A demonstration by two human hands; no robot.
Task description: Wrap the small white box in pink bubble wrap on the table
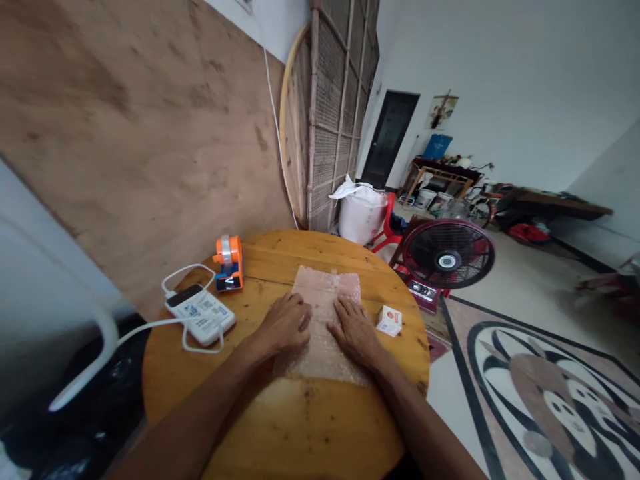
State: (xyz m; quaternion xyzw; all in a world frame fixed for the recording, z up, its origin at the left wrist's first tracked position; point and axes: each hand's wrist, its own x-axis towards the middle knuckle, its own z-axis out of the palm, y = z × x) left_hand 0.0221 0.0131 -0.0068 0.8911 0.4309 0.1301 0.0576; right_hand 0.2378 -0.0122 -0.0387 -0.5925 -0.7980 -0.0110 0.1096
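A sheet of clear bubble wrap (323,340) lies on the round wooden table (280,427). On its left edge rests my left hand (286,325), its fingers curled under; whether they pinch the wrap is hidden. My right hand (356,331) lies palm down over the right part of the sheet, fingers spread and holding nothing. To the right of that hand is a small white box (389,321) with red print. An orange and blue tape dispenser (229,263) stands at the table's back left.
Left of my left hand lies a white device (203,317) with a looped white cable. A dark red fan (449,257) stands beyond the table's right edge. Behind the table are a white sack (361,215) and a red chair (388,230). Wooden board (150,133) borders the left.
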